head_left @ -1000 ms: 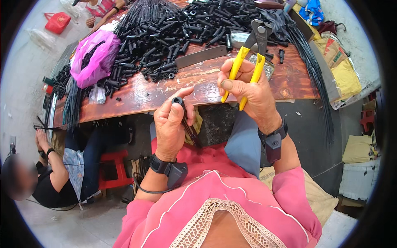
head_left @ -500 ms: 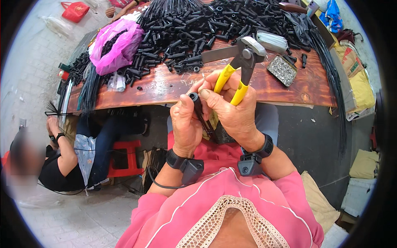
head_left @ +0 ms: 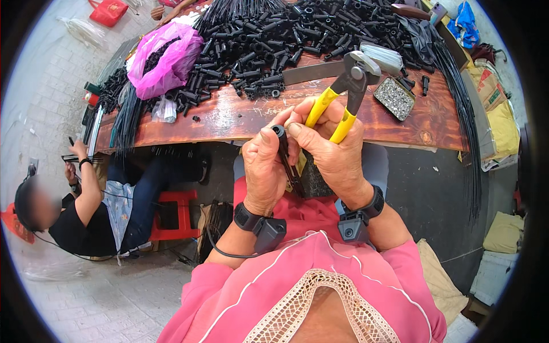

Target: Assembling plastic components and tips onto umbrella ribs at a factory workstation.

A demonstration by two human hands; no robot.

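Note:
Before my chest, my left hand (head_left: 262, 166) is closed around a black tubular part (head_left: 282, 143), its round hollow end facing up. Dark slim rods run down from it toward my lap. Cradled in my right hand (head_left: 334, 157) are end-cutting pincers (head_left: 350, 94) with yellow handles and a metal head pointing up and away. The right thumb and fingertips meet beside the tube's top end, close to the left fingers. Whatever they pinch there is too small to make out.
A heap of black tubular parts (head_left: 251, 57) covers the far side of the wooden table (head_left: 229, 117). A pink plastic bag (head_left: 163, 63), a tin of small metal bits (head_left: 394, 98) and a flat metal blade (head_left: 314, 72) lie there. A co-worker (head_left: 86, 217) sits at the left.
Both my hands, with the tube and the pincers, have shifted slightly right in view; my grips look the same. The co-worker at the left has raised one hand away from the other.

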